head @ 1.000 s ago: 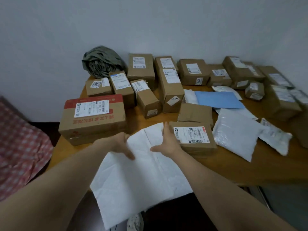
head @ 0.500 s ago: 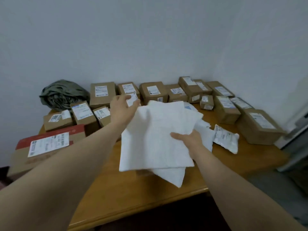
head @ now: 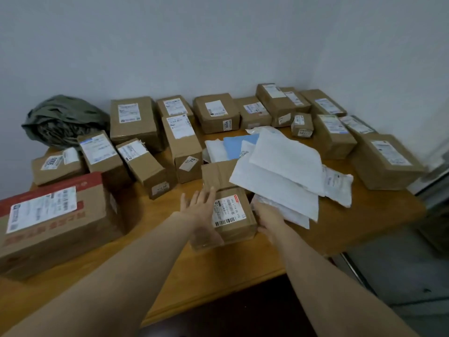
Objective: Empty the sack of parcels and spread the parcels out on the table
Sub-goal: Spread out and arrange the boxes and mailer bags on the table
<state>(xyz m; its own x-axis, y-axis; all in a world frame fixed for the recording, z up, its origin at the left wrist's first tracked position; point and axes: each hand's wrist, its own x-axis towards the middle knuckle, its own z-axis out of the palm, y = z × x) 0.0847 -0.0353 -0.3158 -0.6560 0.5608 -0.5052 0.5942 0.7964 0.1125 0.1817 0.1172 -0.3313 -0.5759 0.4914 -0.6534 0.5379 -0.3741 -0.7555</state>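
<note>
Both bare forearms come in from the bottom edge and point toward 12 o'clock, the left one from about 7 o'clock and the right one from about 5 o'clock. The left hand [head: 199,210] is flat, with the fingers spread and straight and the back of the hand up. The right hand [head: 268,218] is partly curled with its fingers bent; whether it grips anything is not clear.

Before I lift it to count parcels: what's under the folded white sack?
The folded white sack lies on soft mailers: a white one sticks out right, a blue one behind, and a brown box on the left. Anything fully beneath is covered.
</note>
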